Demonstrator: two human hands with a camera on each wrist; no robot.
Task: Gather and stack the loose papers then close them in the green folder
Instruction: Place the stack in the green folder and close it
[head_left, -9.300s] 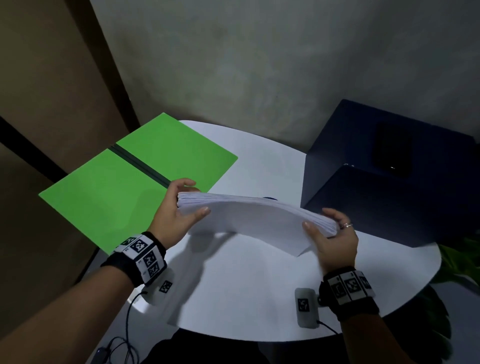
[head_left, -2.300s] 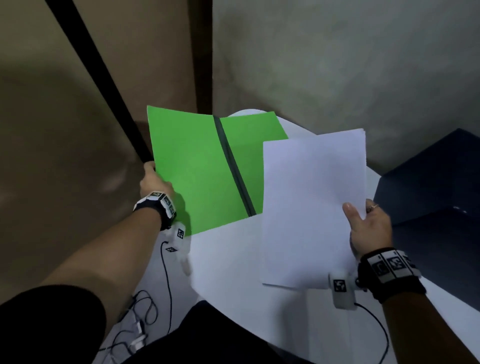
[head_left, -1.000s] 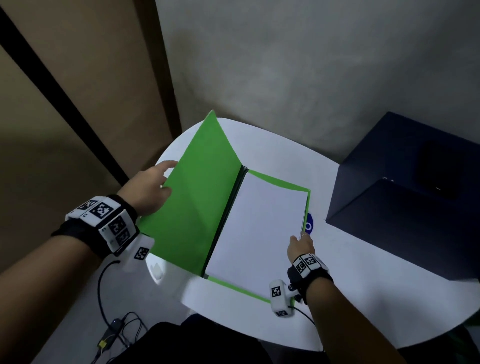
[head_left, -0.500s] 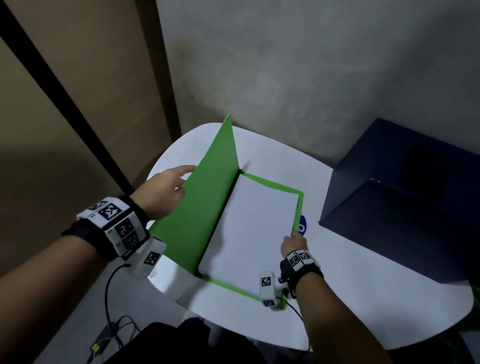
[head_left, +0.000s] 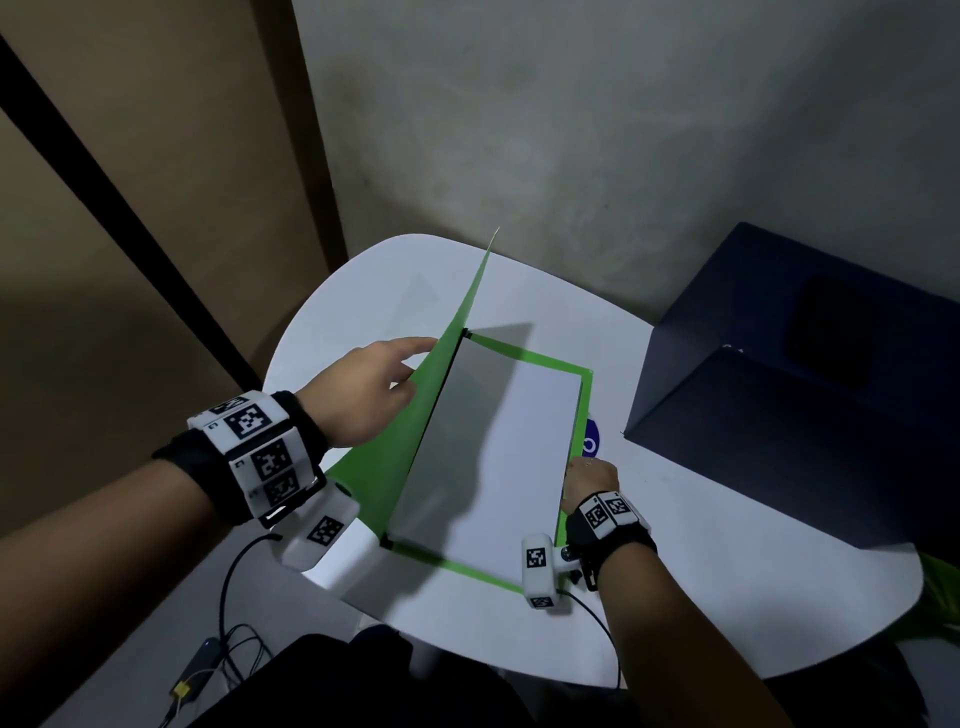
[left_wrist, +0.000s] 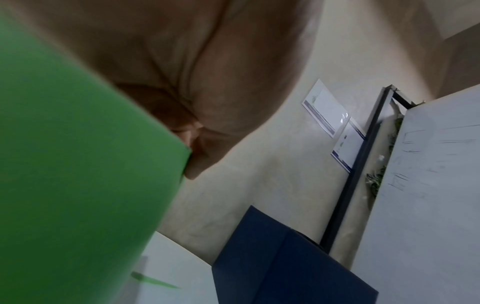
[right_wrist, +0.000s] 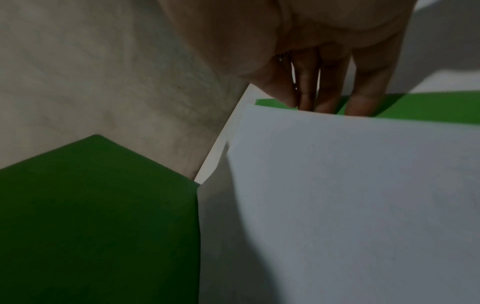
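Observation:
The green folder (head_left: 519, 358) lies on the round white table (head_left: 727, 545) with the white paper stack (head_left: 498, 452) on its right half. Its left cover (head_left: 410, 436) stands almost upright. My left hand (head_left: 384, 384) is on the cover's outer side, fingers straight against it; the left wrist view has the cover (left_wrist: 64, 164) across my palm (left_wrist: 207, 82). My right hand (head_left: 589, 478) sits at the stack's right edge. In the right wrist view its straight fingertips (right_wrist: 324, 102) touch down where the papers (right_wrist: 350, 195) meet the folder's lower half (right_wrist: 428, 105).
A large dark blue box (head_left: 805, 415) stands on the table close to the folder's right side. A round blue mark (head_left: 589, 441) shows on the table beside my right hand. Walls close in behind and to the left. Cables (head_left: 223, 649) lie on the floor below left.
The left cover has swung up from a slant to nearly vertical, pushed by my left hand. My right hand has stayed at the papers' right edge.

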